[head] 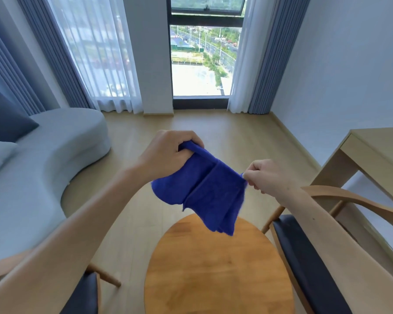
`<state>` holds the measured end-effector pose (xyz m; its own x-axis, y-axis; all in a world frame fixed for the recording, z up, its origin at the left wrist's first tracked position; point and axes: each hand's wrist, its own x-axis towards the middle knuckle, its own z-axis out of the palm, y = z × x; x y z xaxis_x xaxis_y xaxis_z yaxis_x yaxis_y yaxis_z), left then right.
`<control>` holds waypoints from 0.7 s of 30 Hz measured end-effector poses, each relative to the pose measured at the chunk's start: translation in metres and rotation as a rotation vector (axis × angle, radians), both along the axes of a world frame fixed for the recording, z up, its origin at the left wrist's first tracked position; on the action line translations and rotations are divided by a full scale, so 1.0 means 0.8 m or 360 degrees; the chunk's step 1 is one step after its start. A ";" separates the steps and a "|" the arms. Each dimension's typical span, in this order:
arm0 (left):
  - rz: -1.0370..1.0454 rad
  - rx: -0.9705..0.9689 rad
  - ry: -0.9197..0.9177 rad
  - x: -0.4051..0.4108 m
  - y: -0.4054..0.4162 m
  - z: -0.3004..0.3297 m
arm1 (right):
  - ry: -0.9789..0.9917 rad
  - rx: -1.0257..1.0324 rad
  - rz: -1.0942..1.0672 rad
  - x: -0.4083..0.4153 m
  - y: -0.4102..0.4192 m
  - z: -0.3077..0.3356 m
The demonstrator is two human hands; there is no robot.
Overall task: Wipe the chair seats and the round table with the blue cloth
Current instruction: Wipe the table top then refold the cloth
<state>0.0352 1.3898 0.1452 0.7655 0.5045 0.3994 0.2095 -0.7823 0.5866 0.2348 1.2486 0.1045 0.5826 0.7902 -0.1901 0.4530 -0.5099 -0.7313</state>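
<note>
task status: no wiping contact is visible. the blue cloth (200, 191) is held in the air, clear of every surface, so it is judged that the round table (218, 266) and both chair seats remain to be wiped. the right chair seat (309, 264) lies below the right hand's fingers; the left chair seat (84, 293) lies below and outboard of the left forearm.

left hand (168, 152): fingers fully curled around one bunched upper corner of the cloth.

right hand (268, 175): thumb and fingertips pinch the opposite upper edge; remaining fingers curled.

cloth position: stretched between the two sets of fingers, folded, with its lower end hanging directly above the far rim of the table, not touching it.
</note>
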 end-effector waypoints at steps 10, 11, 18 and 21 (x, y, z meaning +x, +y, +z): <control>0.0315 -0.0107 -0.0047 -0.011 0.034 0.011 | 0.0431 0.0397 0.0070 0.005 -0.018 -0.006; 0.0390 -0.0105 -0.0016 -0.013 0.039 0.007 | 0.0401 0.0422 0.0081 0.004 -0.019 -0.004; 0.0893 -0.0208 0.0409 -0.048 0.096 -0.056 | -0.0050 0.0577 -0.0095 0.025 -0.023 0.016; 0.1079 -0.0292 0.0689 -0.072 0.112 -0.093 | -0.0090 0.0719 -0.0252 0.043 -0.030 0.034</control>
